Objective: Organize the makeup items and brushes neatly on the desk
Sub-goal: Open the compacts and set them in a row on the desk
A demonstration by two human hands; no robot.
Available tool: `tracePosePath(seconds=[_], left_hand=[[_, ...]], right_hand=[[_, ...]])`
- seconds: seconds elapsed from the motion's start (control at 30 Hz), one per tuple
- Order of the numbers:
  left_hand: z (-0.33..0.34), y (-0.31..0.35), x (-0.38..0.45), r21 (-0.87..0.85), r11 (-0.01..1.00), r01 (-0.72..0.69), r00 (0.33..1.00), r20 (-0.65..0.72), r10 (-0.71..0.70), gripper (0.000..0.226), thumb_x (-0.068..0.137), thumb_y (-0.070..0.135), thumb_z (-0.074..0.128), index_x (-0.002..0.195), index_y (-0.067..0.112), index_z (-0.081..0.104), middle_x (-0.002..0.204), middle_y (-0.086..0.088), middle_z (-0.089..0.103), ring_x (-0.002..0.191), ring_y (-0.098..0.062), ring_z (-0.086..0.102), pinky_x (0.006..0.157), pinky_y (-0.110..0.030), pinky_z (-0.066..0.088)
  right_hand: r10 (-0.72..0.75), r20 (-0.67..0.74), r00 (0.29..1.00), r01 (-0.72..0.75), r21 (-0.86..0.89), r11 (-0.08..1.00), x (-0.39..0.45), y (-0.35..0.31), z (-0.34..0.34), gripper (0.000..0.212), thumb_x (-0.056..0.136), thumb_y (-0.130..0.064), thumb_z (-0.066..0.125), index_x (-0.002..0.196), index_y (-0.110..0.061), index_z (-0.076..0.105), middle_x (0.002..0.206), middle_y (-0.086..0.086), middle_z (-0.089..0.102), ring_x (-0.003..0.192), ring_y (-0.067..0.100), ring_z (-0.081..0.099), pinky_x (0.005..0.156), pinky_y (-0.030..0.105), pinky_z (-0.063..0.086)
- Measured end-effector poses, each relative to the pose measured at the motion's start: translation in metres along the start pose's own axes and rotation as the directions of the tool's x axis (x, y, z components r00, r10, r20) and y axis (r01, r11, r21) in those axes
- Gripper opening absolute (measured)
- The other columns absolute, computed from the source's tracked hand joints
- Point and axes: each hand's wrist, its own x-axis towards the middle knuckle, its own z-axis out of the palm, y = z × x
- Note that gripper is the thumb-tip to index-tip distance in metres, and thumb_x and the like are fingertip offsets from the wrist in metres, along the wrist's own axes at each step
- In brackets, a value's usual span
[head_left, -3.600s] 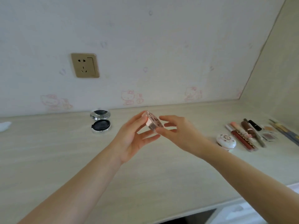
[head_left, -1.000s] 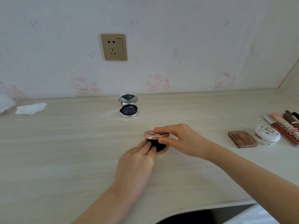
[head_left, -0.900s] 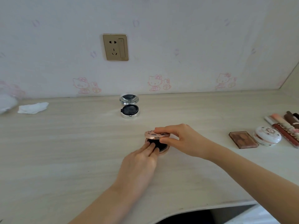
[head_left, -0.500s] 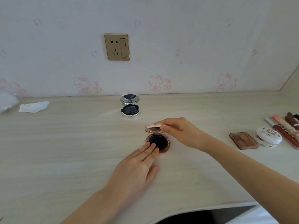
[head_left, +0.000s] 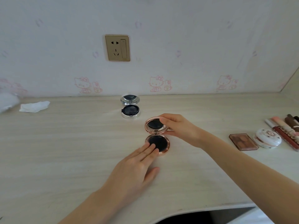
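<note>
A round rose-gold compact (head_left: 159,143) lies open on the middle of the desk, its black pad showing and its lid tipped back toward the wall. My right hand (head_left: 179,128) grips the lid's edge between thumb and fingers. My left hand (head_left: 137,167) lies flat on the desk, with straight fingertips pressing the base's near left rim. A silver compact (head_left: 130,107) stands open behind it, near the wall.
At the right lie a brown rectangular palette (head_left: 243,141), a white round case (head_left: 267,140) and a row of lipsticks and tubes (head_left: 286,128). A crumpled white tissue (head_left: 34,106) is at the far left. The desk's curved front edge (head_left: 202,209) runs below my arms.
The rose-gold compact's lid, nearly down a second ago, has been swung fully back by my right hand. My left hand slid back a little and flattened onto the desk.
</note>
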Motion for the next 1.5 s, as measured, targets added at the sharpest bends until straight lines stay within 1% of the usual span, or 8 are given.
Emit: tracePosePath(seconds=[0.37, 0.53, 0.63, 0.8, 0.93, 1.07, 1.37, 1.5], left_hand=[[-0.001, 0.002, 0.001, 0.025, 1.000, 0.007, 0.999, 0.033, -0.008, 0.051, 0.087, 0.040, 0.064, 0.131, 0.016, 0.058, 0.137, 0.002, 0.055, 0.131, -0.011, 0.046, 0.106, -0.035, 0.035], [0.003, -0.001, 0.000, -0.040, 0.999, 0.035, 0.994, 0.105, -0.030, 0.056, 0.099, 0.047, 0.035, 0.150, 0.026, 0.026, 0.155, 0.013, 0.017, 0.140, 0.006, -0.001, 0.115, -0.020, -0.007], [0.005, -0.002, 0.001, -0.058, 0.998, 0.034, 0.995, 0.099, -0.029, 0.056, 0.099, 0.049, 0.029, 0.151, 0.030, 0.016, 0.155, 0.018, 0.004, 0.135, 0.012, -0.014, 0.109, -0.010, -0.016], [0.002, -0.003, -0.003, -0.179, 0.982, 0.059, 0.998, 0.017, -0.057, 0.055, 0.097, 0.042, 0.042, 0.148, 0.033, 0.025, 0.155, 0.022, 0.011, 0.141, 0.010, -0.002, 0.115, -0.011, 0.000], [-0.007, -0.011, 0.004, -0.320, 0.927, 0.197, 0.962, -0.121, -0.246, 0.045, 0.089, 0.026, 0.061, 0.133, 0.032, 0.053, 0.141, 0.017, 0.048, 0.138, 0.000, 0.030, 0.107, -0.007, 0.017], [-0.006, -0.013, 0.013, -0.339, 0.903, 0.263, 0.949, -0.078, -0.306, 0.035, 0.087, 0.026, 0.065, 0.122, 0.035, 0.062, 0.126, 0.014, 0.061, 0.128, -0.010, 0.046, 0.102, -0.015, 0.029], [0.009, -0.012, 0.024, -0.314, 0.892, 0.324, 0.939, -0.006, -0.343, 0.035, 0.091, 0.036, 0.059, 0.126, 0.038, 0.057, 0.123, 0.023, 0.059, 0.136, -0.009, 0.034, 0.101, -0.015, 0.025], [0.010, -0.012, 0.029, -0.328, 0.885, 0.331, 0.940, 0.032, -0.339, 0.046, 0.092, 0.034, 0.059, 0.136, 0.033, 0.048, 0.137, 0.017, 0.051, 0.139, -0.010, 0.029, 0.110, -0.023, 0.027]], right_hand=[[-0.003, 0.048, 0.999, 0.002, 0.026, 1.000, -0.005, -0.002, -0.002, 0.026, 0.100, -0.019, 0.047, 0.116, -0.009, 0.065, 0.107, 0.003, 0.070, 0.101, 0.010, 0.064, 0.098, 0.030, 0.049], [-0.005, 0.043, 0.999, 0.005, -0.007, 1.000, -0.009, -0.004, -0.001, 0.026, 0.100, -0.018, 0.047, 0.117, -0.009, 0.065, 0.116, 0.010, 0.067, 0.110, 0.020, 0.062, 0.102, 0.033, 0.047], [0.004, 0.041, 0.999, -0.003, -0.034, 0.999, -0.011, -0.006, 0.001, 0.027, 0.100, -0.017, 0.046, 0.120, -0.009, 0.063, 0.119, 0.008, 0.067, 0.111, 0.016, 0.062, 0.104, 0.034, 0.045], [-0.049, -0.175, 0.983, 0.017, -0.181, 0.983, -0.021, -0.003, 0.006, 0.034, 0.100, -0.029, 0.047, 0.131, -0.022, 0.055, 0.128, -0.009, 0.060, 0.120, 0.005, 0.054, 0.109, 0.034, 0.040], [-0.111, -0.340, 0.934, 0.010, -0.288, 0.958, -0.041, 0.013, 0.013, 0.039, 0.098, -0.026, 0.048, 0.138, -0.026, 0.045, 0.129, -0.011, 0.056, 0.121, 0.004, 0.051, 0.090, 0.008, 0.038], [-0.126, -0.327, 0.936, -0.010, -0.384, 0.923, -0.056, 0.028, 0.026, 0.055, 0.095, -0.023, 0.054, 0.145, -0.026, 0.032, 0.137, -0.009, 0.050, 0.125, 0.005, 0.045, 0.094, 0.016, 0.037], [-0.266, -0.286, 0.921, 0.019, -0.648, 0.761, -0.056, 0.039, 0.044, 0.062, 0.082, -0.047, 0.064, 0.136, -0.036, 0.035, 0.120, -0.020, 0.058, 0.115, 0.009, 0.048, 0.090, 0.026, 0.042], [-0.286, -0.296, 0.912, 0.010, -0.679, 0.734, -0.049, 0.040, 0.045, 0.073, 0.076, -0.051, 0.066, 0.139, -0.033, 0.033, 0.119, -0.023, 0.057, 0.117, 0.010, 0.044, 0.091, 0.027, 0.043]])
